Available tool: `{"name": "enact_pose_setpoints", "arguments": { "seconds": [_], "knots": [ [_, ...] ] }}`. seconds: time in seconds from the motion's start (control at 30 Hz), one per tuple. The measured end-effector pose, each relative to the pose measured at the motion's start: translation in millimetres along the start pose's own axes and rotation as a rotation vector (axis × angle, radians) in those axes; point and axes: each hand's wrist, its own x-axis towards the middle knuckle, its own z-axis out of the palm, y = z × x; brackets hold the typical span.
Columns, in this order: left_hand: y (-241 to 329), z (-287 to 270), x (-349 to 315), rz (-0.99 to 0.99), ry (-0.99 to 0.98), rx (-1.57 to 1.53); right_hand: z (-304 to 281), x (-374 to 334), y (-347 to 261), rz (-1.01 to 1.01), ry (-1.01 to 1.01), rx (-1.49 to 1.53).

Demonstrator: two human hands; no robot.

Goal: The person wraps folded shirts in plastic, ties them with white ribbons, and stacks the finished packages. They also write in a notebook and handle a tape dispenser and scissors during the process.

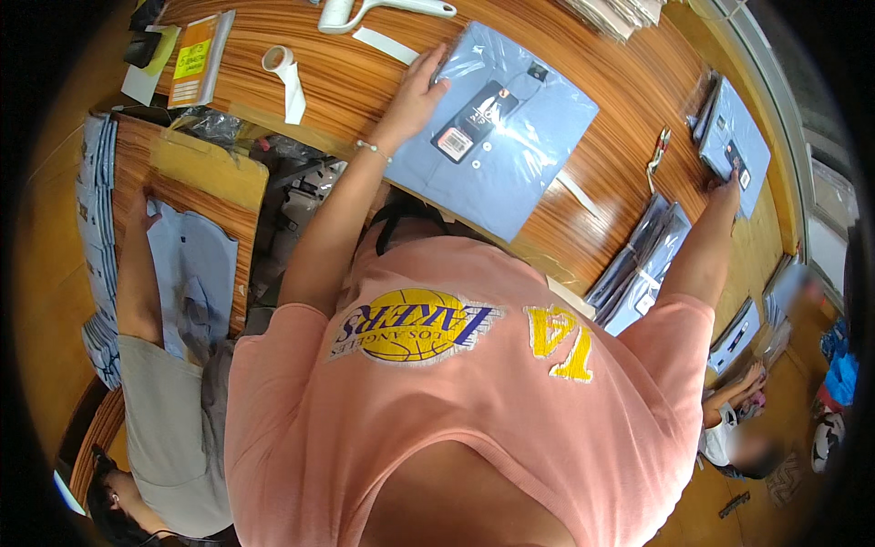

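A folded light-blue shirt [538,118] in a clear plastic bag lies on the table in front of me, with a dark hang tag [474,121] on its front. My left hand [421,96] rests along its left edge, thumb and fingers apart, the fingertips near the top corner. Far to the right, my right hand [725,193] is closed on the near edge of another bagged blue shirt [736,128], which also carries a dark tag. That one lies on top of other bagged shirts; part of my right fingers is hidden.
Bagged shirts [643,264] lie at the table's near right edge, by small snips [658,155]. A tape roll [278,62], a white-handled tool [383,9] and an orange booklet [196,59] lie left and back. A co-worker [173,428] handles a blue shirt [191,264] at left; another person sits at right.
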Motion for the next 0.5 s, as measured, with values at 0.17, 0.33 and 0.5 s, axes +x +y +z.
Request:
{"name": "enact_pose_setpoints", "arguments": {
  "seconds": [0.17,0.33,0.5],
  "knots": [
    [19.7,-10.5,-1.4,0.121,-0.122,0.045,-30.9,-20.6,-29.5,0.127,-0.107,0.157],
    [18.5,-16.7,3.5,0.145,-0.268,-0.127,-69.8,-63.3,-38.5,-0.097,-0.310,0.084],
    [6.0,-13.5,2.7,0.071,-0.256,-0.282,-77.6,-215.4,-31.4,-0.580,-0.545,-0.242]
  ]
}}
